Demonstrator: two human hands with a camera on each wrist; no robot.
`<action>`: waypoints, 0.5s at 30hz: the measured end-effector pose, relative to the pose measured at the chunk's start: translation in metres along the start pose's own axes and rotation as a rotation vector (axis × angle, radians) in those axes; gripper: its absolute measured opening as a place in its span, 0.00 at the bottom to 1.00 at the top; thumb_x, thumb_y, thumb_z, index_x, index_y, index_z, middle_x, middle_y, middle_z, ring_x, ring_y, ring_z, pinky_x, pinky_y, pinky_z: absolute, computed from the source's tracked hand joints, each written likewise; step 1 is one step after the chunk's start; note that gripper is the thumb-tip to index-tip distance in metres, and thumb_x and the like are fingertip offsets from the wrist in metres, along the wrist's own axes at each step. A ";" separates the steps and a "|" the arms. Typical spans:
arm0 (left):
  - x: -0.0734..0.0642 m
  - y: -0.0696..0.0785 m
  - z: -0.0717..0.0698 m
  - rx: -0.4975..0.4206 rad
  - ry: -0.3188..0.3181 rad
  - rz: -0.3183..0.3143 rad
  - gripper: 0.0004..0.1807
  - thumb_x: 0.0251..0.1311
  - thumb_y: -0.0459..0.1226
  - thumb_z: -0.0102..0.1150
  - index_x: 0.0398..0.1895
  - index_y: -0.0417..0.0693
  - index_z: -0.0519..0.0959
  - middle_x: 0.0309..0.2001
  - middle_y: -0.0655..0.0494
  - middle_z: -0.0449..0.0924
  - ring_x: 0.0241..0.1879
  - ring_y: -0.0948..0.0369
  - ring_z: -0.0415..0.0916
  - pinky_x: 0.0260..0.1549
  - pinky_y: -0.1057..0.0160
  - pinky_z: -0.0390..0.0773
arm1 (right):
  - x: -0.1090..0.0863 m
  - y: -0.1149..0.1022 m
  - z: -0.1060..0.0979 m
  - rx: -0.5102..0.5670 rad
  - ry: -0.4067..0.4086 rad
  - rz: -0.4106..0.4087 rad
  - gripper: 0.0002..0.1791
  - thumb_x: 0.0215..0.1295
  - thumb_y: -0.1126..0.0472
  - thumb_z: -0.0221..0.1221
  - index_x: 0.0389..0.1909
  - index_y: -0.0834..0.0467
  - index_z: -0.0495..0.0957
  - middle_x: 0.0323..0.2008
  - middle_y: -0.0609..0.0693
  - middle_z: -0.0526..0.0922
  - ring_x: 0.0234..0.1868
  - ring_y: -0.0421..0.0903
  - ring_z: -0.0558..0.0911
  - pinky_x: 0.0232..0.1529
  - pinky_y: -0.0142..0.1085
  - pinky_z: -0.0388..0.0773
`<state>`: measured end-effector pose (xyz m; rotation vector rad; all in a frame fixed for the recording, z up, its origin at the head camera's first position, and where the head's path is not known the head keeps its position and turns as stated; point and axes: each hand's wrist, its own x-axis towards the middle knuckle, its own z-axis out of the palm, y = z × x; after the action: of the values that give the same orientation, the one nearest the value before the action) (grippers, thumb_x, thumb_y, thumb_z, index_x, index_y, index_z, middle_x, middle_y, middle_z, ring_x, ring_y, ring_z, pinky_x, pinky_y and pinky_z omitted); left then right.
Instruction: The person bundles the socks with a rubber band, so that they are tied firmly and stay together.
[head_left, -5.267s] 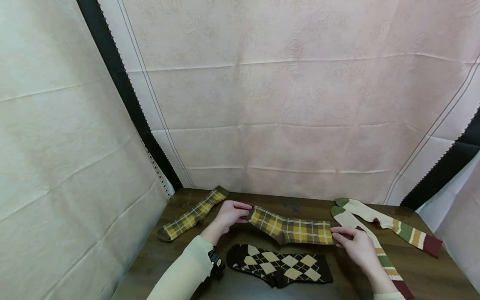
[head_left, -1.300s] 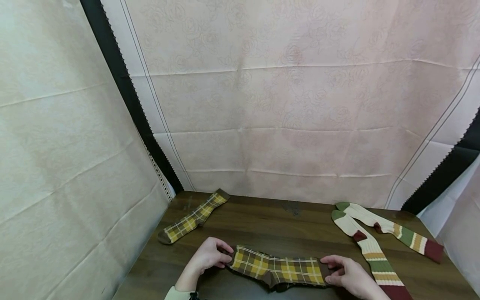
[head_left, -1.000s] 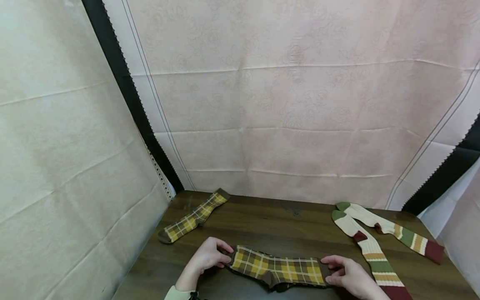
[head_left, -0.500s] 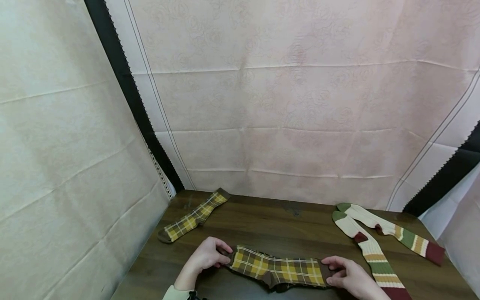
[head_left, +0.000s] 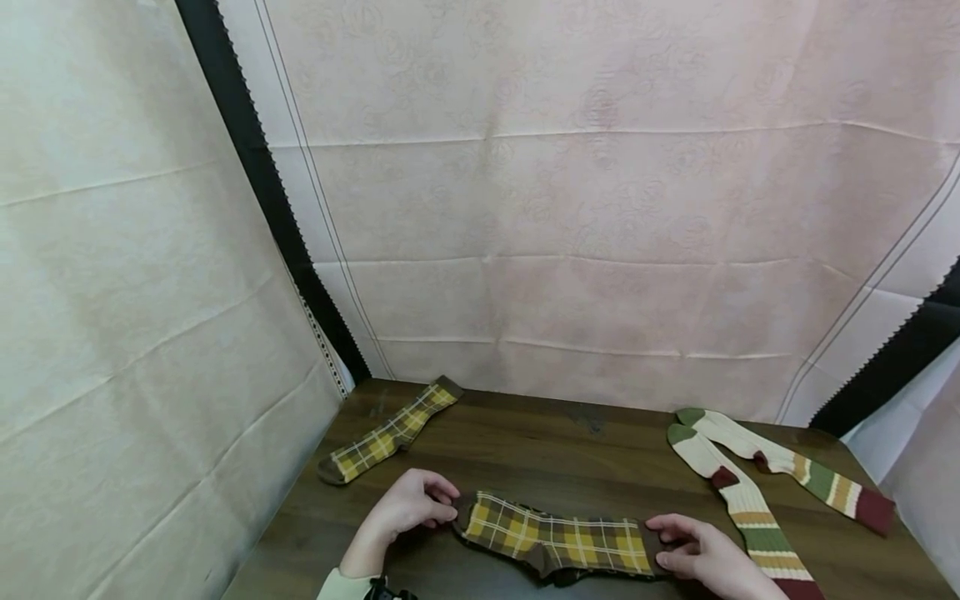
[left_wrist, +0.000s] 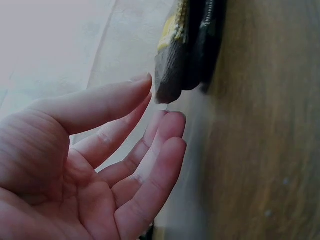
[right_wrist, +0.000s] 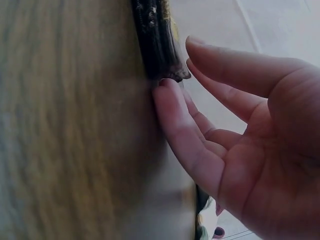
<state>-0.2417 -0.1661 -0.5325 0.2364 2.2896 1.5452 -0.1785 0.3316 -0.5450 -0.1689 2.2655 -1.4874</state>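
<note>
A yellow-and-brown plaid sock [head_left: 555,537] lies flat near the front of the table, on top of a dark sock [left_wrist: 207,37] that shows only as an edge. At its toe end, my left hand [head_left: 411,504] has relaxed fingers; the left wrist view shows a small gap between thumb and sock. My right hand [head_left: 701,550] is at the cuff end. Its thumb stands off the fabric, and a fingertip [right_wrist: 170,97] meets or nearly meets the cuff edge in the right wrist view. Neither hand pinches the sock.
A matching plaid sock [head_left: 393,433] lies slanted at the back left of the wooden table [head_left: 555,450]. Two cream socks with green, tan and maroon parts [head_left: 742,500] [head_left: 817,483] lie at the right. Pale cloth walls [head_left: 585,250] rise behind and at the sides.
The plaid sock came toward the front and now covers the argyle sock seen earlier. Both hands held its ends; the left has since drawn slightly away and the right has loosened.
</note>
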 end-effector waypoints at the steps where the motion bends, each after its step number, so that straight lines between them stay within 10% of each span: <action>1: 0.000 0.000 0.000 -0.001 0.003 0.001 0.12 0.57 0.29 0.77 0.45 0.37 0.89 0.34 0.52 0.85 0.28 0.58 0.83 0.29 0.56 0.86 | 0.000 0.000 0.000 0.008 0.001 0.003 0.26 0.74 0.64 0.67 0.67 0.73 0.74 0.54 0.57 0.81 0.49 0.54 0.83 0.44 0.48 0.86; 15: -0.001 0.000 -0.004 -0.014 0.021 0.015 0.12 0.58 0.29 0.77 0.45 0.37 0.88 0.35 0.51 0.85 0.30 0.58 0.83 0.30 0.55 0.86 | -0.003 0.000 -0.003 0.014 0.025 -0.026 0.26 0.76 0.63 0.65 0.67 0.75 0.73 0.55 0.62 0.81 0.52 0.56 0.83 0.43 0.45 0.86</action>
<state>-0.2423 -0.1694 -0.5311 0.2350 2.2969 1.5784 -0.1770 0.3352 -0.5436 -0.1773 2.2804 -1.5258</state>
